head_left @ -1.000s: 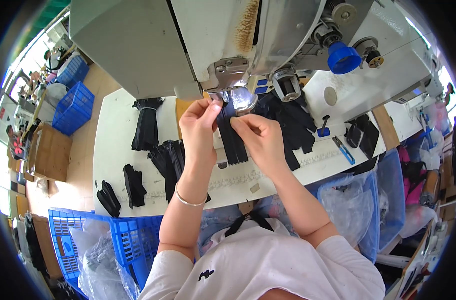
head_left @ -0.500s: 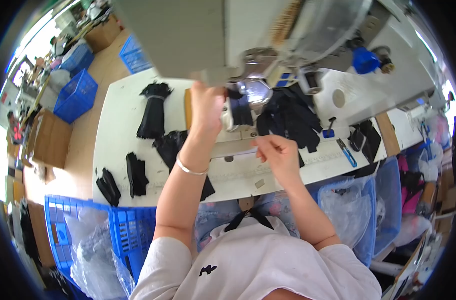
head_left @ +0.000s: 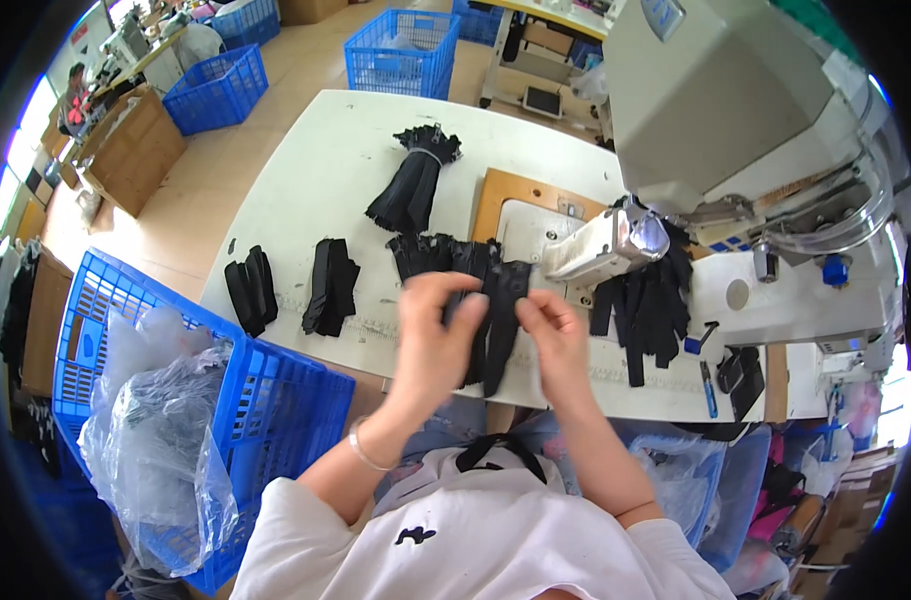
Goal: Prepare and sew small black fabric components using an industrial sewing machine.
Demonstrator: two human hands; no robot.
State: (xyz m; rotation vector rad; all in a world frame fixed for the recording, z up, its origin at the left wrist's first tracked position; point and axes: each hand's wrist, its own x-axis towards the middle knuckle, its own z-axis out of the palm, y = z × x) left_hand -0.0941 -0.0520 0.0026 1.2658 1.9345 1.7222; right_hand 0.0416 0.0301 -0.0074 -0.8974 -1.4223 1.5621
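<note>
My right hand (head_left: 556, 335) pinches the edge of a black zipper strip (head_left: 506, 325) between thumb and fingers, and the strip hangs toward the table's near edge. To its left, my left hand (head_left: 438, 325) is slightly blurred, thumb and fingers curved but apart. It lies over a row of black zipper strips (head_left: 416, 255) in front of the sewing machine. Just right of the held strip is the machine's metal arm (head_left: 591, 245). A heap of black strips (head_left: 651, 310) lies beyond it on the right.
On the white table (head_left: 306, 190) lie a tied black bundle (head_left: 411, 185) and two small black stacks (head_left: 331, 288). A blue cutter (head_left: 709, 390) is at the right. The sewing machine head (head_left: 726, 90) overhangs the far right. A blue crate (head_left: 241, 400) with plastic bags stands at the left.
My view has swung left and back from the machine. My left hand has come from the machine head to the row of strips; my right hand now holds a zipper strip.
</note>
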